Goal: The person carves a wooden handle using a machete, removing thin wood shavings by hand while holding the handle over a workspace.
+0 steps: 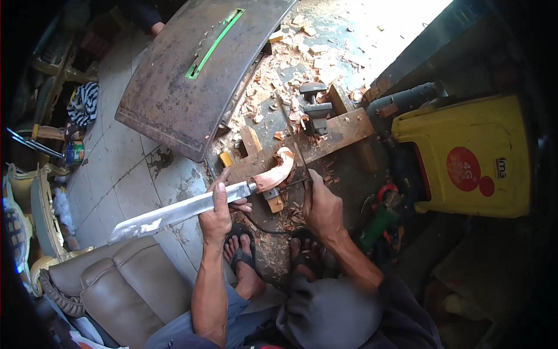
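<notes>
My left hand (216,214) is closed around the base of a machete's broad grey blade (168,215), thumb on top. The blade points to the lower left. At its other end, a curved, pale reddish wooden handle (275,173) hooks upward beside the wooden bench piece. My right hand (323,210) is wrapped round the near end of a long, thin, dark tool (295,138), which looks like a file. It runs up and away, just right of the wooden handle; whether the two touch, I cannot tell.
A dark clamp (317,110) sits on a wooden beam (346,135) amid shavings. Far left stands a metal saw table (168,75) with a toothed blade in a green-edged slot. To the right are a yellow plastic stool (476,122) and a green power tool (376,227); lower left, a brown cushioned seat (136,279).
</notes>
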`<state>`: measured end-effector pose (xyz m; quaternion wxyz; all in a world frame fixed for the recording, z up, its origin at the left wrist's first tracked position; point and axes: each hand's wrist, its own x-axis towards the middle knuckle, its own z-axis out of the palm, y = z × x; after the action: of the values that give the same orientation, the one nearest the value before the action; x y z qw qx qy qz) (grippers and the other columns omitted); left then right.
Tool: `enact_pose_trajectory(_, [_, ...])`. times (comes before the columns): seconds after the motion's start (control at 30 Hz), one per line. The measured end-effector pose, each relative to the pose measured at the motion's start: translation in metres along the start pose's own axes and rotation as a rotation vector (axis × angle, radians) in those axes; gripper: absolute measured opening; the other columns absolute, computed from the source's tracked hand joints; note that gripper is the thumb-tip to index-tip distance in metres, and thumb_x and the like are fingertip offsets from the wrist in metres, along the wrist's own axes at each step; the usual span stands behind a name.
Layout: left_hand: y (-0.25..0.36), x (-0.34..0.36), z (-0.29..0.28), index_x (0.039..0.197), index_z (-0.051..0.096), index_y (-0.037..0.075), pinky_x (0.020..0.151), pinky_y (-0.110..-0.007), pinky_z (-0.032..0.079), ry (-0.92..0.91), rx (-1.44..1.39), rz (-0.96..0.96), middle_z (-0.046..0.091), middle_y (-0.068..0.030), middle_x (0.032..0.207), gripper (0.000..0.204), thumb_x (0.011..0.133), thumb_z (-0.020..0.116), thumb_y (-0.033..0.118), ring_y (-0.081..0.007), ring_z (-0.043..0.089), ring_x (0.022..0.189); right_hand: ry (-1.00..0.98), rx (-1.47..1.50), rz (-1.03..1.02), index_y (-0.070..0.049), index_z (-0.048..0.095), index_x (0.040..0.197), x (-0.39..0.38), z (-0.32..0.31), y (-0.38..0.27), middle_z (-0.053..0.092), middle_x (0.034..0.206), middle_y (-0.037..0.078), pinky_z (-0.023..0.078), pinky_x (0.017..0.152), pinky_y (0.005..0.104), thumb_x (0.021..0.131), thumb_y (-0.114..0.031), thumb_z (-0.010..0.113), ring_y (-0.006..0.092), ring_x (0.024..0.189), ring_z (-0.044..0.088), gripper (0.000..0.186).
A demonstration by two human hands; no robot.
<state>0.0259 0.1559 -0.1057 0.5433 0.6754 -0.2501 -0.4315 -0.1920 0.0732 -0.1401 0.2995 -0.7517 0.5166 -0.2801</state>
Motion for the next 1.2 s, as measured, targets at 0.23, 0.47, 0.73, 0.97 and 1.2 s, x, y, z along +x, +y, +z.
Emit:
enact_pose_trajectory(0.23, [0.005, -0.007, 0.008, 0.145, 0.051, 0.0, 0.061, -0.032, 0.063, -0.003, -0.032, 0.002, 0.068, -0.0137, 0.086, 0.047, 0.111, 0.039, 0.03, -0.0197, 0.069, 0.063, -0.2, -0.108, 0.134, -0.007, 0.056, 0.129, 0.003, 0.0, 0.01, 0.069, 0.087, 0.028, 0.054, 0.066, 0.057, 0.096, -0.01, 0.057, 0.0486, 0.076, 0.067, 0.033])
enact_pose_trajectory(0.47, [0.009, -0.005, 0.013, 0.143, 0.049, -0.005, 0.058, -0.031, 0.062, 0.05, 0.029, 0.025, 0.069, -0.0151, 0.08, 0.051, 0.111, 0.038, 0.033, -0.0215, 0.069, 0.06, -0.439, -0.277, 0.258, -0.007, 0.053, 0.132, 0.006, 0.002, 0.014, 0.07, 0.093, 0.026, 0.056, 0.069, 0.0527, 0.091, -0.006, 0.059, 0.0447, 0.081, 0.069, 0.041])
enact_pose_trajectory(0.73, [0.015, -0.005, 0.023, 0.142, 0.05, -0.005, 0.058, -0.032, 0.062, 0.085, 0.006, 0.023, 0.068, -0.0153, 0.078, 0.05, 0.111, 0.038, 0.032, -0.0224, 0.069, 0.059, -0.3, -0.213, 0.194, -0.007, 0.056, 0.127, 0.0, -0.001, 0.012, 0.068, 0.087, 0.029, 0.054, 0.066, 0.0578, 0.096, -0.01, 0.056, 0.0485, 0.077, 0.068, 0.031])
enact_pose_trajectory(0.97, [0.013, -0.003, 0.028, 0.14, 0.051, -0.005, 0.056, -0.031, 0.061, 0.157, 0.001, 0.016, 0.068, -0.0144, 0.078, 0.048, 0.111, 0.039, 0.031, -0.0215, 0.068, 0.057, -0.19, -0.107, 0.078, -0.006, 0.05, 0.131, -0.002, -0.004, 0.009, 0.069, 0.089, 0.028, 0.053, 0.068, 0.0588, 0.09, -0.01, 0.06, 0.0488, 0.078, 0.067, 0.042])
enact_pose_trajectory(1.2, [0.018, -0.002, 0.03, 0.139, 0.052, -0.005, 0.054, -0.031, 0.061, 0.17, -0.023, 0.001, 0.067, -0.0147, 0.079, 0.044, 0.111, 0.039, 0.025, -0.0205, 0.068, 0.058, 0.054, 0.028, -0.044, -0.005, 0.054, 0.13, -0.004, -0.003, 0.0, 0.07, 0.089, 0.026, 0.055, 0.065, 0.0548, 0.093, -0.008, 0.059, 0.0465, 0.077, 0.068, 0.037])
